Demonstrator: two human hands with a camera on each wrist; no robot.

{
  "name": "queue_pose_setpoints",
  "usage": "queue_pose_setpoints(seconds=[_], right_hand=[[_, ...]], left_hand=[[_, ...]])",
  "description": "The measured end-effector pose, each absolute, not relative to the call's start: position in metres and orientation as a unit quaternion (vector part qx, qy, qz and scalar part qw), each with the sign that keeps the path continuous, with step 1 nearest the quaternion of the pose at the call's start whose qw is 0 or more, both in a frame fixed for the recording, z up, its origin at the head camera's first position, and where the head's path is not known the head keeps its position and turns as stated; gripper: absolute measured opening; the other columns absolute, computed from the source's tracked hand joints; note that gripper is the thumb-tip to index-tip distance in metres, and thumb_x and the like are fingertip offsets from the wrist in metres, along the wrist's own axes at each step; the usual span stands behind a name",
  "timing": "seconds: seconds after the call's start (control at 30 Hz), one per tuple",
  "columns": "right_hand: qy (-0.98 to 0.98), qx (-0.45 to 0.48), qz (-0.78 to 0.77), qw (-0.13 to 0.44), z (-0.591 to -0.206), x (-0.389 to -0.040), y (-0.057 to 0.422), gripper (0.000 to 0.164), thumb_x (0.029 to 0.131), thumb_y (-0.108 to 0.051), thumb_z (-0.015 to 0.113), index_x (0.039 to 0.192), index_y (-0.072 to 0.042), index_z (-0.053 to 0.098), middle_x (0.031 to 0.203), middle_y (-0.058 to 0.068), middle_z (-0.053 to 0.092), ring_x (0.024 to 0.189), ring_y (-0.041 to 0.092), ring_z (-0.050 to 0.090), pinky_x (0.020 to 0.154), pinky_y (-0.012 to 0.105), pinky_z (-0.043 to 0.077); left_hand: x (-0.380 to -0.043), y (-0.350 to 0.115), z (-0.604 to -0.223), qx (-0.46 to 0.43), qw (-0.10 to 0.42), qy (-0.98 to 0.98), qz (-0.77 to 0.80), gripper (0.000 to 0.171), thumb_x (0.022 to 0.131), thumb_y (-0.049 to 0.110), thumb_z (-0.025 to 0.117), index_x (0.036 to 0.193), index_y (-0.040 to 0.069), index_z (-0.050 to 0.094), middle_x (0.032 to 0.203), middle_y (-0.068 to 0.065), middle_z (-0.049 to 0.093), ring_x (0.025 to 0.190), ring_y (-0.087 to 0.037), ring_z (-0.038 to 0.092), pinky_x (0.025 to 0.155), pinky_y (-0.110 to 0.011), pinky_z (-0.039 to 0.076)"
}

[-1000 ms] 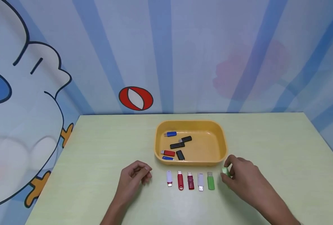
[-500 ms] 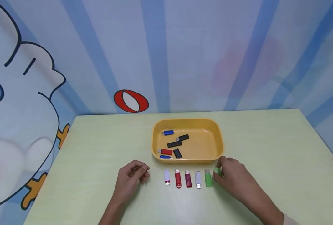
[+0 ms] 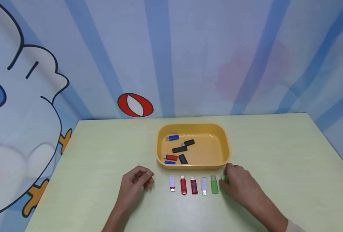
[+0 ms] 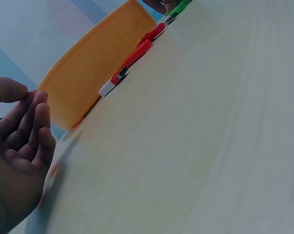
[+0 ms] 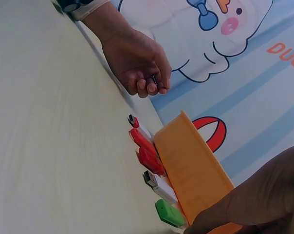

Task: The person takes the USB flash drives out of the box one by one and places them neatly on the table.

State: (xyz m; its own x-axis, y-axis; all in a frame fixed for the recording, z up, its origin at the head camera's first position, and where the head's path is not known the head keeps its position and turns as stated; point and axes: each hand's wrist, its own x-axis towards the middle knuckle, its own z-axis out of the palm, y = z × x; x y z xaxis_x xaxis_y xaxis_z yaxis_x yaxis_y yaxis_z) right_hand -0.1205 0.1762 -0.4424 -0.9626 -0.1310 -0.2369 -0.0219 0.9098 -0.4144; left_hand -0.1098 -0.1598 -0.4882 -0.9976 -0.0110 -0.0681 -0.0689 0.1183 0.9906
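At the right end of a row of USB sticks, my right hand (image 3: 241, 184) pinches a light green USB stick (image 3: 224, 178) between thumb and fingers, down close over the table; the hand hides most of it. Just left of it lies a green USB stick (image 3: 214, 185). Further along the row come a white one (image 3: 204, 183), a dark red one (image 3: 193, 186), a red one (image 3: 183, 185) and a white-and-red one (image 3: 172, 183). My left hand (image 3: 136, 181) rests loosely curled left of the row; its fingers hold nothing in the left wrist view.
Behind the row stands a yellow tray (image 3: 193, 167). Blue (image 3: 173, 137), black (image 3: 179, 149) and red (image 3: 171, 157) USB sticks lie in its left half. A patterned wall (image 3: 189, 64) rises at the table's (image 3: 116, 141) back edge.
My right hand has moved left and lowered the light green USB stick beside the green one. My left hand stays put. The head view has shifted slightly.
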Motion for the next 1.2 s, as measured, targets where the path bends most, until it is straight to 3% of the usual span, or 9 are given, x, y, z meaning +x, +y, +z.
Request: queue_pose_setpoints(seconds=[0.6, 0.77, 0.87, 1.03, 1.2], right_hand=[[0.966, -0.028, -0.216, 0.137, -0.44, -0.121, 0.175, 0.03, 0.091, -0.02, 0.085, 0.098, -0.001, 0.063, 0.074, 0.004, 0.054, 0.066, 0.018, 0.05, 0.056, 0.029, 0.042], [0.966, -0.01, -0.21, 0.149, -0.429, -0.126, 0.183, 0.04, 0.094, -0.026, 0.082, 0.115, 0.004, 0.065, 0.087, 0.009, 0.065, 0.073, 0.021, 0.058, 0.062, 0.033, 0.053], [0.97, -0.017, -0.209, 0.125, -0.423, -0.126, 0.191, 0.045, 0.094, -0.027, 0.082, 0.12, 0.005, 0.065, 0.096, 0.013, 0.07, 0.081, 0.024, 0.064, 0.069, 0.039, 0.058], [0.97, -0.047, -0.228, 0.071, -0.419, -0.126, 0.2, 0.043, 0.095, -0.024, 0.081, 0.121, 0.007, 0.065, 0.103, 0.019, 0.072, 0.09, 0.031, 0.07, 0.074, 0.047, 0.06], [0.968, -0.048, -0.24, 0.058, -0.418, -0.126, 0.202, 0.046, 0.096, -0.026, 0.079, 0.125, 0.006, 0.063, 0.11, 0.021, 0.072, 0.092, 0.032, 0.071, 0.074, 0.047, 0.061]], left_hand=[[-0.11, -0.158, -0.486, -0.029, 0.025, 0.749, 0.662, 0.01, 0.102, 0.003, 0.064, 0.098, -0.003, 0.071, 0.081, -0.015, 0.07, 0.066, -0.017, 0.063, 0.061, -0.026, 0.055], [-0.11, -0.158, -0.487, -0.027, 0.024, 0.748, 0.662, 0.011, 0.103, 0.002, 0.063, 0.098, -0.004, 0.071, 0.08, -0.015, 0.07, 0.066, -0.016, 0.062, 0.061, -0.026, 0.054], [-0.11, -0.158, -0.487, -0.026, 0.023, 0.749, 0.661, 0.011, 0.103, 0.002, 0.063, 0.098, -0.004, 0.071, 0.08, -0.015, 0.07, 0.066, -0.016, 0.062, 0.061, -0.025, 0.054], [-0.11, -0.158, -0.487, -0.026, 0.022, 0.75, 0.66, 0.011, 0.102, 0.001, 0.062, 0.097, -0.004, 0.071, 0.08, -0.015, 0.07, 0.066, -0.016, 0.062, 0.061, -0.025, 0.054], [-0.111, -0.158, -0.489, -0.025, 0.024, 0.748, 0.663, 0.011, 0.102, 0.002, 0.063, 0.098, -0.004, 0.071, 0.08, -0.015, 0.07, 0.066, -0.016, 0.062, 0.061, -0.025, 0.054]])
